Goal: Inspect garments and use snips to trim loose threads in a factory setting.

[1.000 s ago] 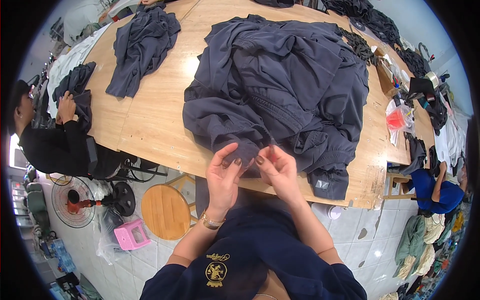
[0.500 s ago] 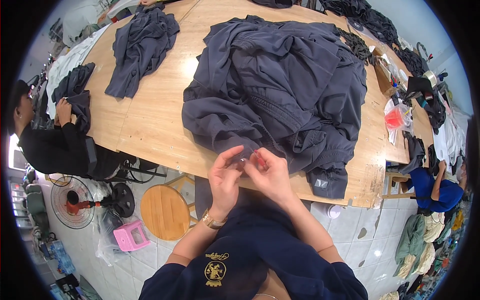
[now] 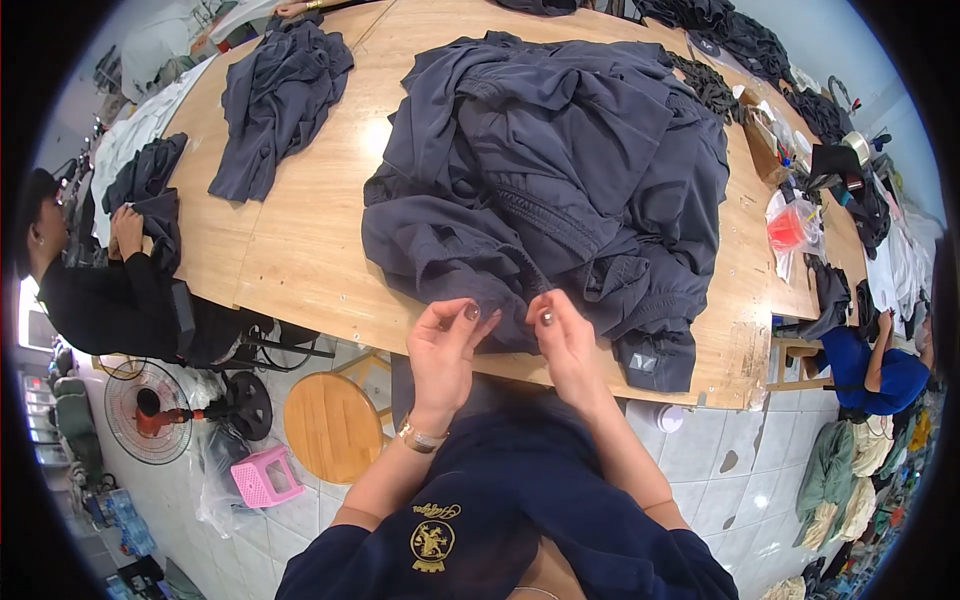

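Right hand (image 3: pixel 566 345): thumb and forefinger bunched at a charcoal garment (image 3: pixel 440 245); left hand (image 3: pixel 438 350): fingertips curled toward the thumb. Can't tell what either pinches. Garment lies heaped on the wooden table (image 3: pixel 310 250); round wooden stool (image 3: pixel 333 428) below, left.

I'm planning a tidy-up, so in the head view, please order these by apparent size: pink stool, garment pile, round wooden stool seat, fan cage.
1. Garment pile
2. Round wooden stool seat and fan cage: too alike to rank
3. Pink stool
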Tool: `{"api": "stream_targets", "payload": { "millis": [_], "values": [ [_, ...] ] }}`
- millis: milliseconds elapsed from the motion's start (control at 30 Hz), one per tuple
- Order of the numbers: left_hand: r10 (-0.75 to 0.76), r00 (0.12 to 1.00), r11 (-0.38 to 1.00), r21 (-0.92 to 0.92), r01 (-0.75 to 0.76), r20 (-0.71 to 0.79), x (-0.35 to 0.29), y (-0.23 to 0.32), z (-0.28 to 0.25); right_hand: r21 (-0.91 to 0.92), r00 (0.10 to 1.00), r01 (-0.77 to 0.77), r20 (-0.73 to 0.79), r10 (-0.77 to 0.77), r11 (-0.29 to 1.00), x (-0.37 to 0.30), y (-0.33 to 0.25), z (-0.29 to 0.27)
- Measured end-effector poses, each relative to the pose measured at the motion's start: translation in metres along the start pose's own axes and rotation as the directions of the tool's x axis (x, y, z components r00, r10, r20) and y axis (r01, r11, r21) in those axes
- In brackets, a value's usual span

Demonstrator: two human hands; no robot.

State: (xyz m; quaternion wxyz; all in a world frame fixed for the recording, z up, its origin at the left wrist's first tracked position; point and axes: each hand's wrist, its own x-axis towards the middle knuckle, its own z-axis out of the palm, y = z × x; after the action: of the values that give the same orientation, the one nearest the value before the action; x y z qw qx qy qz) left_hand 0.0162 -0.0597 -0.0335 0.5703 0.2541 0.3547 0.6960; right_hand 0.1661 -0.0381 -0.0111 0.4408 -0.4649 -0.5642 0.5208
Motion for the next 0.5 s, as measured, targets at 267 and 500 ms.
{"api": "stream_targets", "payload": {
  "millis": [267, 500],
  "values": [
    [-0.174, 0.984, 0.957, -0.24, 0.162, -0.03, 0.0, 0.008, -0.008, -0.594, 0.914, 0.363, 0.079, -0.397, 0.718, -0.002, 0.008, 0.01],
    [-0.172, 0.985, 0.958, -0.237, 0.159, -0.033, -0.001, 0.006, -0.011, -0.659, 0.896, 0.395, 0.122, -0.428, 0.64, 0.001, 0.009, 0.014]
  ]
}}
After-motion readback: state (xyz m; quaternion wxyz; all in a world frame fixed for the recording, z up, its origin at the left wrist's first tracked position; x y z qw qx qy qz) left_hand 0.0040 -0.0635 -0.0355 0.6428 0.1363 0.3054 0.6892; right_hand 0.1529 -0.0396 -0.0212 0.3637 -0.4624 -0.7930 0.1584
